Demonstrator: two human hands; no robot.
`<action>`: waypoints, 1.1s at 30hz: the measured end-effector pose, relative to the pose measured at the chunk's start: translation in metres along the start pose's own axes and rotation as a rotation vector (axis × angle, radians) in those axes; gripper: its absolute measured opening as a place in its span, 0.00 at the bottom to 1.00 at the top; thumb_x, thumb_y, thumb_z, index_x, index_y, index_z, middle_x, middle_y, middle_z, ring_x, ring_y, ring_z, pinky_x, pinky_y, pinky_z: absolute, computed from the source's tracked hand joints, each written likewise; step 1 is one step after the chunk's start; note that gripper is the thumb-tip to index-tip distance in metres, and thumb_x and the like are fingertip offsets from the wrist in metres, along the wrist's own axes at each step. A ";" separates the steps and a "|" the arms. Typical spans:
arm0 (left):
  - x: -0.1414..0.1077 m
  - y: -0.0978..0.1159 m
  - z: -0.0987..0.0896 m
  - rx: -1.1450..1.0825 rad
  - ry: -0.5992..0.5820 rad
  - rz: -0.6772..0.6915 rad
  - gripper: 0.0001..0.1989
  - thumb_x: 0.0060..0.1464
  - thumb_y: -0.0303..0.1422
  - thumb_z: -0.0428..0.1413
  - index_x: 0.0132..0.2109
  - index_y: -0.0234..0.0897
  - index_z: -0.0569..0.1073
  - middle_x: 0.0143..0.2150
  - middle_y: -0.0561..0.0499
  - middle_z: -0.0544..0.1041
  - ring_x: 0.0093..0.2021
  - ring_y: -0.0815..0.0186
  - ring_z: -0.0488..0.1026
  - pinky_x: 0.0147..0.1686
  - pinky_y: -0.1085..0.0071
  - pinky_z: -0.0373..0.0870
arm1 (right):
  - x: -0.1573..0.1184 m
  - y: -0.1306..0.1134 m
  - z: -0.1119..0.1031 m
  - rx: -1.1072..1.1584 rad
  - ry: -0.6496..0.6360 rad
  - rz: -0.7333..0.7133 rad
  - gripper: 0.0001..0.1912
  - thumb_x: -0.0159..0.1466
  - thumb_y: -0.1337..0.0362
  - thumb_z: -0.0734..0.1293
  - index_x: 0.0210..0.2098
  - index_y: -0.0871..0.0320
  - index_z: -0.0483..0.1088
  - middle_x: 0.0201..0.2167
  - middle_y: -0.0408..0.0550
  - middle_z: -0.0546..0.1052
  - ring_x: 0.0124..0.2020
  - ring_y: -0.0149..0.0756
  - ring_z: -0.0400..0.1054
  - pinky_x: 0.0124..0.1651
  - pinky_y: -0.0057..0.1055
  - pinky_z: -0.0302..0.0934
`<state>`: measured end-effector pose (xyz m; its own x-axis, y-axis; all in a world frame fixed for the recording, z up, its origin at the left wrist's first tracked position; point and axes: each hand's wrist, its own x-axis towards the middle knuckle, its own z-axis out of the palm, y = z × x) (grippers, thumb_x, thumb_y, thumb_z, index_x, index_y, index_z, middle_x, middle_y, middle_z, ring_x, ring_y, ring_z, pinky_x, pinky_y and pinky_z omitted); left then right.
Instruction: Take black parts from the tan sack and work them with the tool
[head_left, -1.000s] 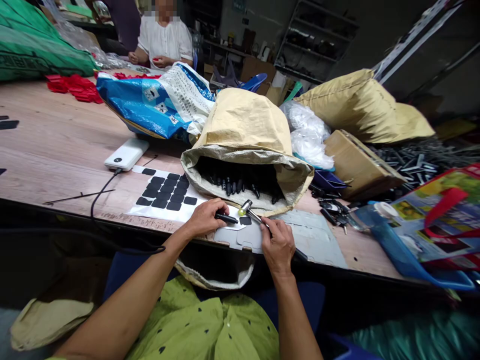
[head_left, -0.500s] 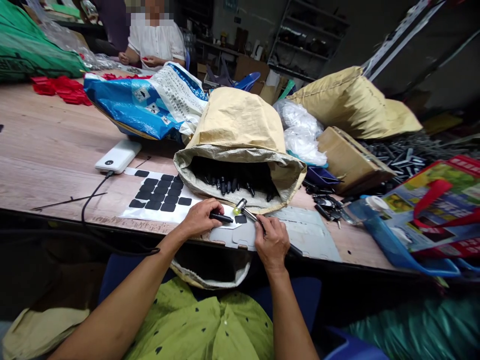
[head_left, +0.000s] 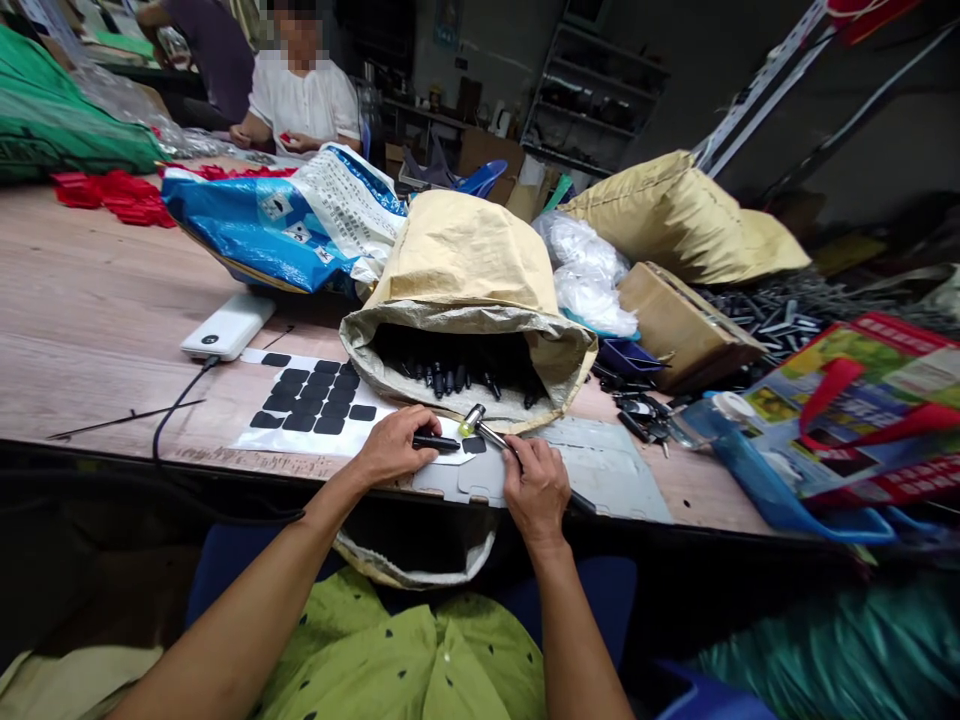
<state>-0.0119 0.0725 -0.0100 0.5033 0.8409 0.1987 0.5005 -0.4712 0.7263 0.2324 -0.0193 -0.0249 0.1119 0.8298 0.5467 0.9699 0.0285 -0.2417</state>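
Observation:
My left hand (head_left: 397, 445) is closed on a short black cylinder (head_left: 437, 443), which lies almost level over the table edge. In my right hand (head_left: 537, 485) is a small hammer (head_left: 491, 435), gripped along its handle. Its metal head with a yellowish-clear face sits just right of the black cylinder's end, over a black rounded pad (head_left: 474, 446). Whether the hammer touches the pad I cannot tell. Left of my left hand lies a white sheet (head_left: 360, 437) with rows of black rounded pads (head_left: 304, 400). Behind both hands a tan sack (head_left: 469, 250) opens toward me, with several black cylinders (head_left: 450, 378) inside.
A white power bank (head_left: 229, 327) with a black cable lies at left, before a blue and white bag (head_left: 285, 220). A grey board (head_left: 607, 465) lies under my right hand. At right stand a blue tray (head_left: 795, 500) and a colourful bag (head_left: 870, 410). A person (head_left: 304, 100) sits across the table.
The whole view has shifted slightly, with the table things appearing a little lower and to the left. Both hands keep their holds, and the hammer head stays close to the cylinder's end.

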 end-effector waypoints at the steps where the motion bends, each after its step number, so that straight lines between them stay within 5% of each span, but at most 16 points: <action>1: 0.000 0.000 0.000 0.000 -0.001 0.002 0.12 0.46 0.29 0.61 0.40 0.40 0.74 0.39 0.53 0.75 0.40 0.63 0.71 0.42 0.68 0.67 | 0.000 0.000 0.000 0.002 0.000 -0.001 0.13 0.69 0.63 0.63 0.49 0.52 0.76 0.38 0.48 0.74 0.40 0.40 0.62 0.44 0.35 0.55; 18: 0.001 -0.001 0.000 0.002 -0.042 0.011 0.10 0.51 0.35 0.64 0.42 0.43 0.81 0.40 0.52 0.77 0.42 0.63 0.73 0.42 0.69 0.67 | 0.004 0.000 -0.005 0.016 -0.035 0.002 0.12 0.68 0.64 0.64 0.48 0.53 0.76 0.38 0.48 0.74 0.40 0.40 0.62 0.45 0.35 0.56; 24: 0.000 -0.002 0.000 0.010 -0.043 0.029 0.12 0.49 0.31 0.65 0.43 0.43 0.81 0.39 0.52 0.76 0.41 0.63 0.72 0.42 0.69 0.66 | 0.008 -0.031 -0.023 0.054 -0.041 -0.054 0.18 0.65 0.62 0.68 0.55 0.51 0.73 0.49 0.52 0.72 0.52 0.47 0.61 0.54 0.43 0.55; 28: -0.001 -0.004 -0.001 -0.021 -0.043 0.109 0.10 0.53 0.33 0.64 0.44 0.42 0.81 0.38 0.52 0.75 0.42 0.63 0.72 0.44 0.68 0.66 | 0.014 -0.055 -0.019 0.146 -0.189 -0.169 0.22 0.66 0.58 0.69 0.58 0.52 0.70 0.48 0.51 0.73 0.51 0.45 0.62 0.52 0.40 0.55; 33: -0.001 -0.006 0.000 -0.073 -0.019 0.200 0.10 0.60 0.38 0.60 0.46 0.40 0.79 0.41 0.49 0.76 0.44 0.62 0.72 0.46 0.67 0.66 | 0.020 -0.063 -0.003 0.108 -0.253 -0.212 0.13 0.71 0.56 0.64 0.51 0.51 0.74 0.43 0.49 0.75 0.47 0.43 0.62 0.48 0.38 0.52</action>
<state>-0.0157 0.0746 -0.0148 0.6009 0.7271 0.3320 0.3372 -0.6072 0.7194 0.1745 -0.0064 0.0036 -0.1599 0.9106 0.3811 0.9358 0.2627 -0.2352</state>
